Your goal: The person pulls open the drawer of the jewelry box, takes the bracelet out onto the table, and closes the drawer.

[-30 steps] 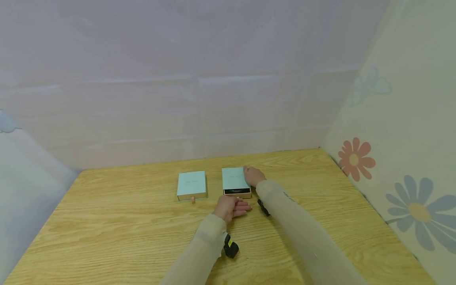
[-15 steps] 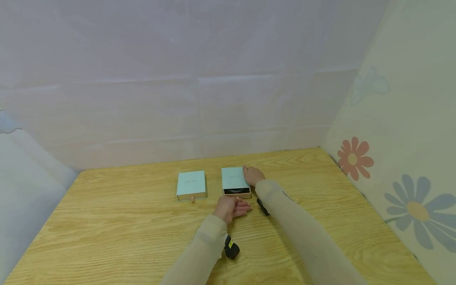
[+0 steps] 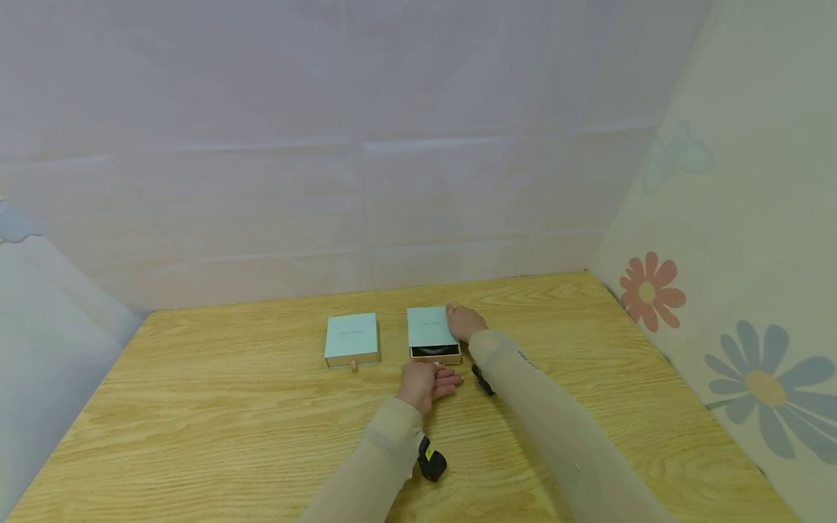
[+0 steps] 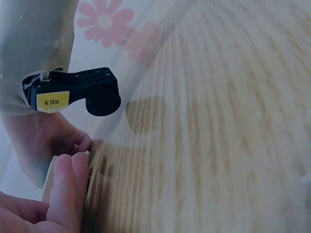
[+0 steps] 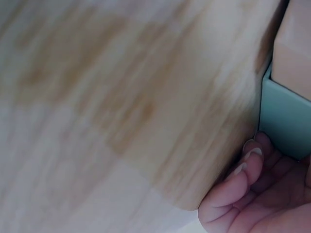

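Pale sheeting (image 3: pixel 275 189) backs the wood-grained table (image 3: pixel 216 414), on which a partly opened mint box (image 3: pixel 431 327) lies. The right hand (image 3: pixel 466 324) grips the box's right side, fingers curled. The left hand (image 3: pixel 421 386) lies before the box's front, its lower fingers extended; thumb and forefinger come close to the protruding drawer (image 3: pixel 453 359), though whether they pinch anything is hidden. Something dark (image 3: pixel 435 350) shows inside, partly covered by the box's top. Left of the box, apart from it, sits a closed box (image 3: pixel 352 336) with a small tab (image 3: pixel 354 366). The right wrist view reveals fingertips against the box, hidden from the head view; only the left wrist view shows the yellow label (image 4: pixel 53 102) on the right wrist's black camera (image 4: pixel 97 90).
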Motion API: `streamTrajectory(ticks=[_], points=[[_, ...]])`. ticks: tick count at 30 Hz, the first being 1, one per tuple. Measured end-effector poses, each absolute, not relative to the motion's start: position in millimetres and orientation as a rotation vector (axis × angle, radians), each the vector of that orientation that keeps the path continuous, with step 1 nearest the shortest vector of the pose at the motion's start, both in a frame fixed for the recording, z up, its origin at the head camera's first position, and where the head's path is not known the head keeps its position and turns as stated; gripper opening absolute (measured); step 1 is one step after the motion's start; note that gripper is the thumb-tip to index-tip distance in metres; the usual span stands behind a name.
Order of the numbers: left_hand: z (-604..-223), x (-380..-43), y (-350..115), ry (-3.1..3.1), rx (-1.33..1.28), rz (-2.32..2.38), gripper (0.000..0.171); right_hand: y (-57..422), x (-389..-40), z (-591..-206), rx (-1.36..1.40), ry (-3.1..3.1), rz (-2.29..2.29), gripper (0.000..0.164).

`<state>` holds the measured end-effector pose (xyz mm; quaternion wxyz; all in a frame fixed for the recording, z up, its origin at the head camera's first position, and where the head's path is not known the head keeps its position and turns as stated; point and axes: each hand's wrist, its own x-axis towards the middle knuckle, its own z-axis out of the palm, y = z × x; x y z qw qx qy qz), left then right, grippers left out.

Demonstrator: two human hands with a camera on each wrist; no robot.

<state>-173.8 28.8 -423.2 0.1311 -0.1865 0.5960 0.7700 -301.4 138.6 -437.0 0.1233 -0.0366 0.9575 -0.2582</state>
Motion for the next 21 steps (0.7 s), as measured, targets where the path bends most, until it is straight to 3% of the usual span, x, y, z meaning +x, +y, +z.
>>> streamTrajectory(ticks=[21], points=[[-424.3,-172.3,31.6,1.699,-0.578,2.293,0.026,138.1,-298.1,-431.8,-0.100,2.778,-0.764,0.060]])
